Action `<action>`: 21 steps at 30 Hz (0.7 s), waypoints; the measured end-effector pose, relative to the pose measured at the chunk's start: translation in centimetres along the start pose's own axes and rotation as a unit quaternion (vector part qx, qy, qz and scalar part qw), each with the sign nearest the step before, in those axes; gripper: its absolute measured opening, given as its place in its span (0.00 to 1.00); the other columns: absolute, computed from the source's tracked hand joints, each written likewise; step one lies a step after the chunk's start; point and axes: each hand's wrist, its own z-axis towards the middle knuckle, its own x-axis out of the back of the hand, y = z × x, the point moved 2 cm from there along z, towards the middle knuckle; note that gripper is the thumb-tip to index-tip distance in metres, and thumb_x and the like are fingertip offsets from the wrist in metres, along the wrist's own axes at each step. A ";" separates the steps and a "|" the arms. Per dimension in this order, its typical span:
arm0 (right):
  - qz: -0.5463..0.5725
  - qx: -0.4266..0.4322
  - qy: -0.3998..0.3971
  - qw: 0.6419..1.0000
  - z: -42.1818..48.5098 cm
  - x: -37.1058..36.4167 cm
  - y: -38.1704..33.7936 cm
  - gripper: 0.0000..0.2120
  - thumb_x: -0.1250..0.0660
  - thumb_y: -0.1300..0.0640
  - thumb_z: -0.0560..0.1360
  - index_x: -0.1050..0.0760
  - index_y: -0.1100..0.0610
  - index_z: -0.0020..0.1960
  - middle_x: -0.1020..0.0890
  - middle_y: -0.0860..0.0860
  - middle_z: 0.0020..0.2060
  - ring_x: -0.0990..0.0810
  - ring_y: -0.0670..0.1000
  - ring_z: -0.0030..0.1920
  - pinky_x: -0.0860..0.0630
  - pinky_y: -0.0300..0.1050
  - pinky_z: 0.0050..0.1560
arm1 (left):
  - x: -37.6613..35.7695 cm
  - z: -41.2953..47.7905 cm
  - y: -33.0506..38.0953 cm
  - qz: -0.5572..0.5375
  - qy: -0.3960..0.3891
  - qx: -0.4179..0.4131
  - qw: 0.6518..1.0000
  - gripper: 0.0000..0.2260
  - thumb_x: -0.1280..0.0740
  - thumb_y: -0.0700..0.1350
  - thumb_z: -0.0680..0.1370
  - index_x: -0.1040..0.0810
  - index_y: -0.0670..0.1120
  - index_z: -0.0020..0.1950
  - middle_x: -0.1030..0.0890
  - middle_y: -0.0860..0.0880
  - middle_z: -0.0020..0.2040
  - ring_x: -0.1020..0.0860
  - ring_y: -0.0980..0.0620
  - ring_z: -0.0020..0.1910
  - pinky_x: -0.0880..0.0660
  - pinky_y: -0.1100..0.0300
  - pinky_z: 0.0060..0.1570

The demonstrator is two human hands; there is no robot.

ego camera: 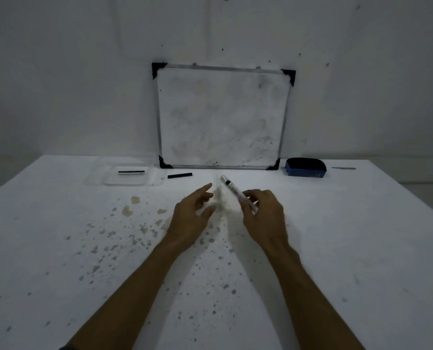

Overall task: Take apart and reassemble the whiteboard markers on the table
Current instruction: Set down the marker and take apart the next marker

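My right hand (263, 215) grips a white whiteboard marker barrel (233, 188) that points up and to the left, with a dark band near its far tip. My left hand (191, 215) hovers just left of it, fingers spread and empty. A black marker cap or part (179, 175) lies on the table in front of the whiteboard's lower left corner. A thin black rod-like part (131, 172) rests inside a clear plastic tray (124, 181) at the far left.
A small framed whiteboard (223, 117) leans on the wall at the back of the white table (361, 248). A blue eraser (305, 168) sits to its right, with a thin grey object (343, 168) further right. Brown stains dot the table's middle.
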 end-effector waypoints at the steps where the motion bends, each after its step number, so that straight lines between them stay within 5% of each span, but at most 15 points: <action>1: -0.014 -0.022 0.019 0.999 0.8 0.5 0.5 0.14 0.31 0.51 0.80 0.19 0.56 0.62 0.18 0.53 0.53 0.20 0.49 0.49 0.22 0.37 0.51 | -0.4 0.0 -0.1 0.062 -0.009 -0.027 0.998 0.24 0.28 0.47 0.79 0.27 0.48 0.75 0.20 0.50 0.66 0.22 0.53 0.64 0.26 0.58 0.67; 3: -0.037 -0.070 0.041 0.996 2.6 1.0 1.9 0.15 0.30 0.50 0.79 0.19 0.57 0.62 0.15 0.54 0.52 0.17 0.53 0.51 0.20 0.53 0.57 | -1.2 0.0 -0.2 0.171 -0.024 -0.050 0.984 0.24 0.31 0.49 0.80 0.29 0.45 0.75 0.23 0.45 0.71 0.26 0.46 0.69 0.32 0.51 0.72; 5: -0.052 -0.116 0.039 0.991 4.2 0.9 3.2 0.15 0.30 0.50 0.78 0.19 0.57 0.60 0.14 0.54 0.51 0.16 0.55 0.52 0.21 0.58 0.59 | -1.7 -0.1 -0.5 0.254 -0.040 -0.047 0.965 0.25 0.36 0.54 0.81 0.27 0.43 0.74 0.24 0.43 0.72 0.28 0.43 0.72 0.37 0.50 0.73; 18: -0.109 -0.189 0.004 0.976 10.8 -2.6 6.4 0.14 0.30 0.44 0.75 0.15 0.55 0.44 0.13 0.54 0.42 0.15 0.58 0.48 0.19 0.53 0.53 | -1.0 0.1 -1.6 0.340 -0.066 -0.071 0.935 0.28 0.46 0.62 0.81 0.28 0.50 0.76 0.30 0.50 0.78 0.33 0.48 0.77 0.40 0.50 0.75; 21: -0.092 -0.186 0.009 0.978 10.1 -2.0 6.1 0.17 0.30 0.44 0.75 0.16 0.58 0.51 0.14 0.56 0.48 0.17 0.59 0.55 0.21 0.53 0.57 | -1.0 0.1 -1.6 0.333 -0.067 -0.066 0.938 0.27 0.45 0.62 0.81 0.28 0.50 0.75 0.30 0.51 0.77 0.33 0.48 0.76 0.39 0.49 0.75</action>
